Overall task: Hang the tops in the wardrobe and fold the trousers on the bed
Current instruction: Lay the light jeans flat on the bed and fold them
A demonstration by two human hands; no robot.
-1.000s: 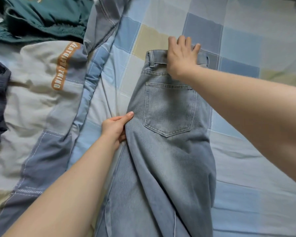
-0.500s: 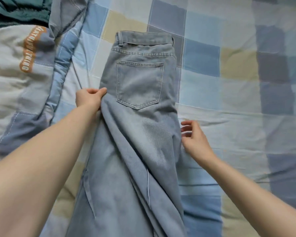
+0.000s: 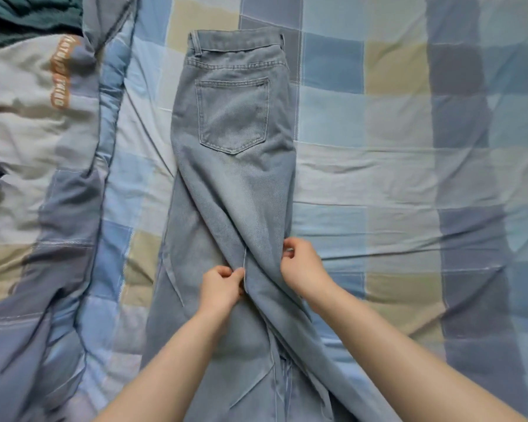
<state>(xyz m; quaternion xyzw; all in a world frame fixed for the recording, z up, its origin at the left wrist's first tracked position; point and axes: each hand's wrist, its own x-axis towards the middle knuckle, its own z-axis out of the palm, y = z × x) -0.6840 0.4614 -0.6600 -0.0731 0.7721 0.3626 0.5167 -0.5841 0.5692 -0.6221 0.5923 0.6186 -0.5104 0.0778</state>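
Jeans [image 3: 235,166] on bed [image 3: 393,178] (folded lengthwise), left hand [image 3: 221,287], right hand [image 3: 302,269] pinching leg

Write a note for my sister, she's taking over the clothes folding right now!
Left hand: pinching the upper leg's seam edge on the jeans.
Right hand: pinching that leg's right edge.
Jeans lie lengthwise on the checked bed, legs stacked, pocket up, upper leg twisted.
Done: halved lengthwise.
Left: straighten the legs, fold up; the tops at the left still need hanging.
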